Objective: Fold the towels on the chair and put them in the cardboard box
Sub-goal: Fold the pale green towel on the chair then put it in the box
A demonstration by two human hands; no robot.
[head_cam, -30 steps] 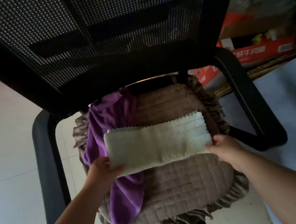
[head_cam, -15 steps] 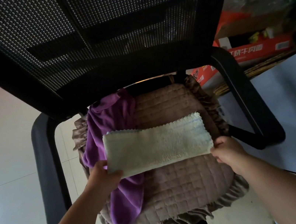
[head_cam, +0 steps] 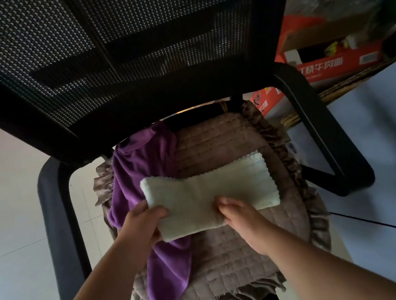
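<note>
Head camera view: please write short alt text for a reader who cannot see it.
Two bare hands fold a pale towel on a cushioned office chair: left hand grips its left end, right hand presses its middle. A purple towel lies beneath.

The red box (head_cam: pixel 339 66) behind the chair bears white Chinese print reading "红烧牛肉面", its first character partly hidden. Its other face shows small characters too blurred to read.
</note>
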